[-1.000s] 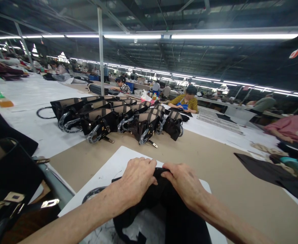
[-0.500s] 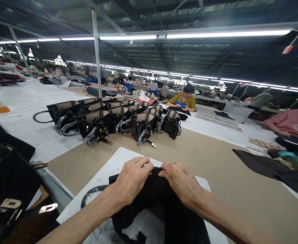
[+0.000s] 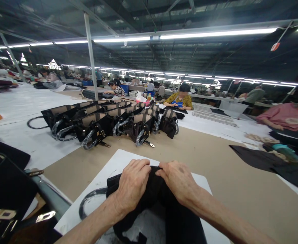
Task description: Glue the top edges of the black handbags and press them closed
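A black handbag (image 3: pixel 182 217) lies before me over a white board (image 3: pixel 118 159), its plastic-wrapped handle (image 3: pixel 84 203) looping out to the left. My left hand (image 3: pixel 133 184) is closed on the bag's far top edge, fingers curled over it. Just right of it, my right hand (image 3: pixel 176 181) pinches the same edge between thumb and fingers. A narrow strip of black edge shows between the two hands. Both palms and most fingertips are hidden. Grey-white lining or wrapping shows in the bag's opening below my wrists.
Several black handbags (image 3: pixel 95 123) with wrapped handles stand beyond the board on brown paper (image 3: pixel 202 152). More bags with gold clasps (image 3: pixel 5 214) sit close at left. Black fabric pieces (image 3: pixel 253 157) lie at right. Co-workers sit across the table, one in a yellow top (image 3: pixel 169 101), one in pink (image 3: pixel 286 117).
The view has shifted slightly, so the surroundings sit a little further left. Both hands keep hold of the bag's edge, with only a slight change in their position.
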`<state>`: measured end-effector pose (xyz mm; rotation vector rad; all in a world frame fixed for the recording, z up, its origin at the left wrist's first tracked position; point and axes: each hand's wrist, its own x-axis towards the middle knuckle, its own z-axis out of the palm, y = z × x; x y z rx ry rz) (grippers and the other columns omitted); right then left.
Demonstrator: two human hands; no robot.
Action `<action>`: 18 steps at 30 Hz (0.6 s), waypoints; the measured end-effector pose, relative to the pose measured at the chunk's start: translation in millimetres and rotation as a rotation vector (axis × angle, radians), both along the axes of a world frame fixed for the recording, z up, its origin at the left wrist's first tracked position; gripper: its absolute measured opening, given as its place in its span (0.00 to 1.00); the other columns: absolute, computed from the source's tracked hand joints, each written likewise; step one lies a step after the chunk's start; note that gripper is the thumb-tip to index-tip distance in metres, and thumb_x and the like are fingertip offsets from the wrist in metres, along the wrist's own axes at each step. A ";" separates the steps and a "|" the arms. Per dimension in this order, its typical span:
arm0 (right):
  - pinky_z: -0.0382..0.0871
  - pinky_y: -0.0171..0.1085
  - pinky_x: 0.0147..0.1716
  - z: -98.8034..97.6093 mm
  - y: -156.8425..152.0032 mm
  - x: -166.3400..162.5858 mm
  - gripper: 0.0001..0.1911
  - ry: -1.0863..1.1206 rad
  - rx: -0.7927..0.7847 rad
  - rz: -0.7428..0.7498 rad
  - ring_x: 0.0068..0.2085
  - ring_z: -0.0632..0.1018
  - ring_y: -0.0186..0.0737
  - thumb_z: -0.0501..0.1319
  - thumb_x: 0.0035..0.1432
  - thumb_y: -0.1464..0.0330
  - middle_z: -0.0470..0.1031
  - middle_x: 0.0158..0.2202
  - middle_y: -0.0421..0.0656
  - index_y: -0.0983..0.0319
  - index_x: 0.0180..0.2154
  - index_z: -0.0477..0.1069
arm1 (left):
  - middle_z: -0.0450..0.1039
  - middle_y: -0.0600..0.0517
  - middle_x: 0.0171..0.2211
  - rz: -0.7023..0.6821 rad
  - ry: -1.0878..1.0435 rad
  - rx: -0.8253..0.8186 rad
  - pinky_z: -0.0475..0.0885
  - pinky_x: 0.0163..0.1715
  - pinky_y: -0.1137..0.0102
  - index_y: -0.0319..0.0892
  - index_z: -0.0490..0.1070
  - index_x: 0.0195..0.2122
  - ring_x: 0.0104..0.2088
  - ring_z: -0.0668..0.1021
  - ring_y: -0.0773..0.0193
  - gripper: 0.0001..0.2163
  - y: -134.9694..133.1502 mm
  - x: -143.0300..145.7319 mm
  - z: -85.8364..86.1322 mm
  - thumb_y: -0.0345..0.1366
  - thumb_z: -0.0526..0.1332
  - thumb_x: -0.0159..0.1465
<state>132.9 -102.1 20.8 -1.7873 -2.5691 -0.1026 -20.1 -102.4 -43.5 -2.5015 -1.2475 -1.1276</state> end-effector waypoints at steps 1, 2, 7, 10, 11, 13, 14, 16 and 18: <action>0.58 0.35 0.22 -0.3 -0.1 0.0 0.08 -0.004 0.000 0.005 0.29 0.77 0.44 0.58 0.59 0.67 0.77 0.28 0.47 0.62 0.32 0.74 | 0.71 0.48 0.40 -0.005 -0.007 -0.010 0.67 0.37 0.67 0.39 0.67 0.32 0.36 0.71 0.63 0.09 0.4 0.1 0.5 0.27 0.48 0.63; 0.58 0.35 0.23 -0.6 -0.3 0.1 0.08 -0.009 0.001 0.012 0.29 0.77 0.44 0.57 0.60 0.67 0.77 0.28 0.47 0.62 0.32 0.74 | 0.71 0.48 0.40 -0.007 -0.011 -0.030 0.66 0.37 0.67 0.39 0.67 0.32 0.36 0.71 0.63 0.09 0.8 0.1 1.3 0.26 0.49 0.63; 0.59 0.36 0.24 -1.5 -1.8 0.0 0.11 -0.043 0.006 0.053 0.30 0.77 0.47 0.54 0.62 0.66 0.77 0.28 0.48 0.62 0.32 0.73 | 0.70 0.52 0.29 0.062 -0.035 -0.240 0.64 0.34 0.68 0.41 0.64 0.29 0.32 0.71 0.63 0.06 0.6 0.5 8.5 0.27 0.51 0.61; 0.59 0.36 0.24 -2.0 -2.3 0.7 0.12 -0.053 0.010 0.068 0.30 0.77 0.46 0.52 0.63 0.67 0.77 0.28 0.48 0.62 0.32 0.72 | 0.69 0.54 0.27 0.111 -0.079 -0.359 0.64 0.32 0.70 0.42 0.63 0.29 0.31 0.71 0.64 0.05 -0.9 1.6 13.9 0.27 0.53 0.59; 0.59 0.36 0.24 -2.3 -2.2 1.0 0.13 -0.051 0.013 0.068 0.30 0.77 0.46 0.52 0.63 0.67 0.77 0.28 0.48 0.63 0.32 0.72 | 0.70 0.54 0.28 0.121 -0.112 -0.398 0.64 0.32 0.71 0.43 0.63 0.30 0.31 0.71 0.64 0.04 -1.3 2.1 15.6 0.27 0.53 0.58; 0.58 0.35 0.24 -2.8 -1.5 1.2 0.13 -0.041 0.018 0.066 0.29 0.77 0.45 0.51 0.63 0.67 0.76 0.28 0.48 0.63 0.31 0.72 | 0.70 0.55 0.30 0.125 -0.200 -0.467 0.64 0.34 0.72 0.44 0.62 0.33 0.33 0.72 0.65 0.07 -1.2 2.9 19.1 0.26 0.54 0.56; 0.58 0.35 0.24 -3.0 -0.8 1.0 0.13 -0.032 0.018 0.065 0.29 0.77 0.45 0.51 0.63 0.67 0.76 0.28 0.48 0.62 0.31 0.72 | 0.71 0.55 0.31 0.120 -0.242 -0.496 0.65 0.35 0.72 0.44 0.62 0.35 0.34 0.73 0.65 0.09 -0.9 3.3 20.8 0.25 0.54 0.55; 0.57 0.35 0.25 -2.8 0.7 0.0 0.13 -0.010 0.013 0.074 0.31 0.77 0.43 0.51 0.63 0.66 0.77 0.29 0.47 0.61 0.31 0.71 | 0.71 0.56 0.32 0.112 -0.296 -0.538 0.65 0.36 0.72 0.45 0.62 0.37 0.34 0.73 0.66 0.12 0.2 4.1 24.2 0.24 0.55 0.53; 0.58 0.34 0.26 -1.9 2.3 -1.5 0.13 0.009 0.004 0.097 0.32 0.77 0.42 0.50 0.63 0.66 0.77 0.30 0.45 0.60 0.32 0.71 | 0.72 0.57 0.30 0.119 -0.307 -0.563 0.65 0.35 0.72 0.45 0.65 0.35 0.34 0.73 0.65 0.11 1.0 4.6 27.7 0.24 0.55 0.52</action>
